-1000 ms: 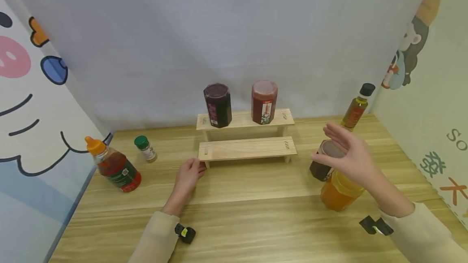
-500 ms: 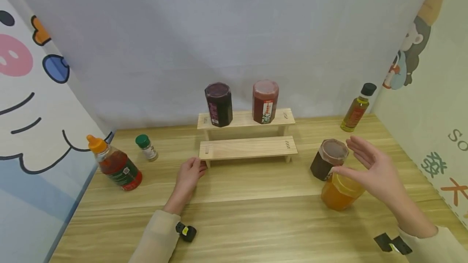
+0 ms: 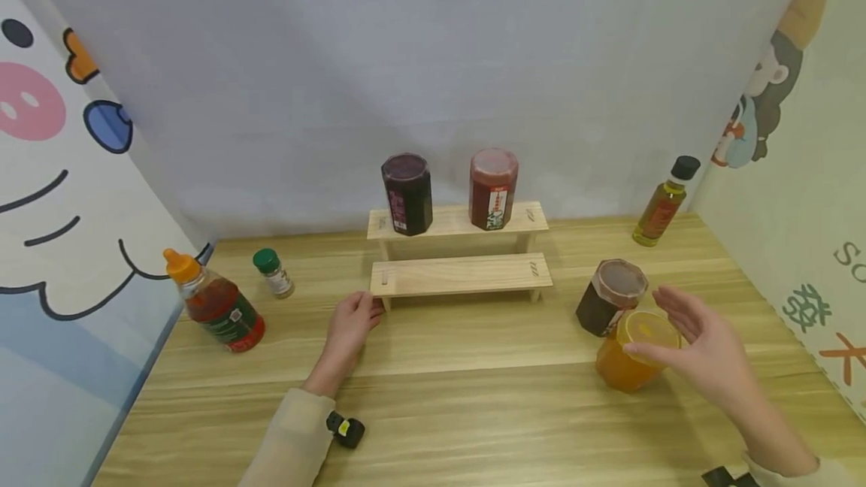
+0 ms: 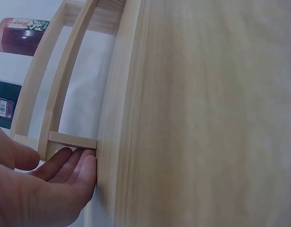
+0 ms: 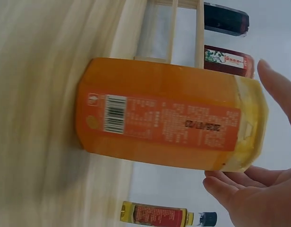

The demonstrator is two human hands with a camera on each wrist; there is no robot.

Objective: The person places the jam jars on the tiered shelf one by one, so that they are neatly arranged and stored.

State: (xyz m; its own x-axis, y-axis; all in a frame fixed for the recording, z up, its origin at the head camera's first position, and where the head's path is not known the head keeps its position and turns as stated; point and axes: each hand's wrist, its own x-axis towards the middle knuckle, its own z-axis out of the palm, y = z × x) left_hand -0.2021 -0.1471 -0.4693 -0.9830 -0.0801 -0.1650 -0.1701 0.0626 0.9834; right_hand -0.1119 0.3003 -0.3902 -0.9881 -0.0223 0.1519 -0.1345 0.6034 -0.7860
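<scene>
A two-step wooden rack (image 3: 460,276) stands on the table against the back wall. At the left end of its lower step is my left hand (image 3: 350,325); in the left wrist view the thumb lies at the step's edge and the curled fingers are under it, by the leg. My right hand (image 3: 710,348) is spread around the yellow lid of an orange honey jar (image 3: 624,363), thumb on one side and fingers on the other. In the right wrist view the thumb stands apart from the lid. The jar is upright on the table.
A dark jam jar (image 3: 604,303) stands right behind the honey jar. On the upper step are a purple jar (image 3: 409,201) and a red jar (image 3: 492,198). An oil bottle (image 3: 661,209) stands back right; a sauce bottle (image 3: 226,314) and a green-capped shaker (image 3: 274,273) stand left.
My right hand has moved back and down from above the dark jam jar to the honey jar's lid. My left hand has stayed at the rack's end.
</scene>
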